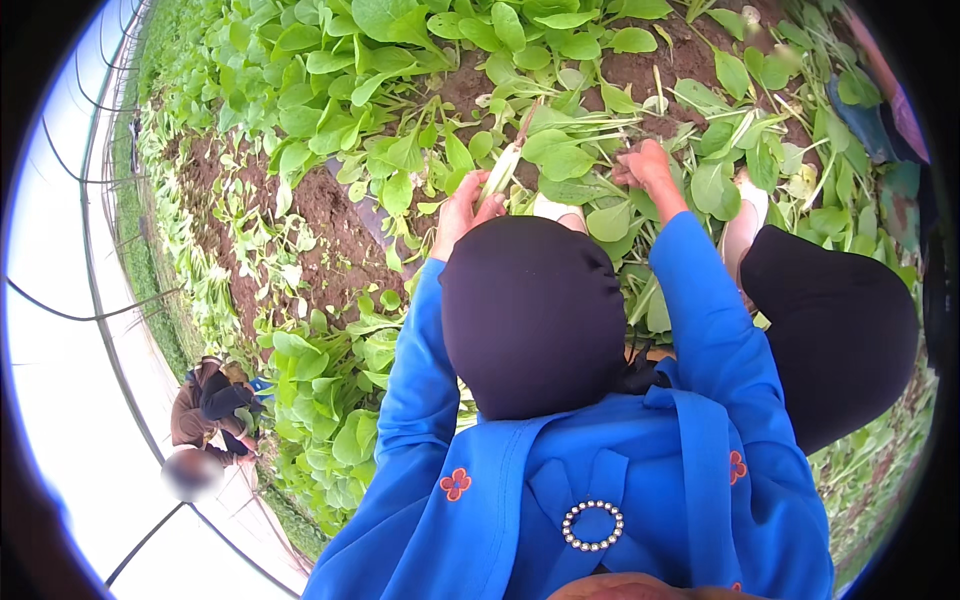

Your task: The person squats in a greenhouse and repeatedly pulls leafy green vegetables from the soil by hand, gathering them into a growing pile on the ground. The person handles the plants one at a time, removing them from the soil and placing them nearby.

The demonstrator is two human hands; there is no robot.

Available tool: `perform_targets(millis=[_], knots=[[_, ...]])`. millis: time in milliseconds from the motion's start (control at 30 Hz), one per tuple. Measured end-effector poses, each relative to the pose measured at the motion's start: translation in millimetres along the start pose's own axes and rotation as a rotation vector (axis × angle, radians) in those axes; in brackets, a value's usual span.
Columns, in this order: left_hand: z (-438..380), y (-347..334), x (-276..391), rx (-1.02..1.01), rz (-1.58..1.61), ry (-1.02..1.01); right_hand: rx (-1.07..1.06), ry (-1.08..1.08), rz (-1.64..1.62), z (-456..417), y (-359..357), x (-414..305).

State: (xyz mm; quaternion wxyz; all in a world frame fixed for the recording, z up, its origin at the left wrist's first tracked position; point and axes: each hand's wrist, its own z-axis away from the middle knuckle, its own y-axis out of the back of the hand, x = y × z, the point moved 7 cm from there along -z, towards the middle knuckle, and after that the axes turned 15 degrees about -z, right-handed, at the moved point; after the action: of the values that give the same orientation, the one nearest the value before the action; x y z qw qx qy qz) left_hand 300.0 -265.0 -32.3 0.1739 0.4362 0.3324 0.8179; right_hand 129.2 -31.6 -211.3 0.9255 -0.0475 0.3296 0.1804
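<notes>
My left hand [466, 211] grips a bunch of pale green leaf stalks [501, 171], just beyond my bent knee in dark trousers [532, 315]. A thin brownish root [529, 120] points away from me at the end of the stalks. Their leafy end is hidden by my hand and knee. To the right, my right hand [643, 166] is low over loose leafy greens [566, 154] with its fingers curled. Whether anything is pinched in those fingers cannot be made out. White shoes [750, 201] on my feet show among the leaves.
Dense standing greens [322, 90] grow ahead and to the left, beside bare brown soil [300, 202] with scattered leaves. More cut or pulled greens [757, 157] lie at right. Another person [210, 412] crouches at lower left, by the greenhouse's plastic wall [60, 360].
</notes>
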Motion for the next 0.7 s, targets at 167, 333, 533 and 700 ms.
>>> perform_targets(millis=[167, 333, 533, 700], knots=[[58, 86, -7, 0.567, -0.757, -0.150, 0.273, 0.373, 0.579, -5, 17, 5], [108, 116, -42, 0.742, -0.900, -0.204, 0.239, 0.709, 0.585, 24, 14, -15], [124, 101, -71, 0.616, -0.826, -0.187, 0.180, 0.715, 0.714, 1, 28, 5], [170, 70, -186, -0.147, -0.999, 0.110, 0.260, 0.745, 0.772, 34, 12, -18]])
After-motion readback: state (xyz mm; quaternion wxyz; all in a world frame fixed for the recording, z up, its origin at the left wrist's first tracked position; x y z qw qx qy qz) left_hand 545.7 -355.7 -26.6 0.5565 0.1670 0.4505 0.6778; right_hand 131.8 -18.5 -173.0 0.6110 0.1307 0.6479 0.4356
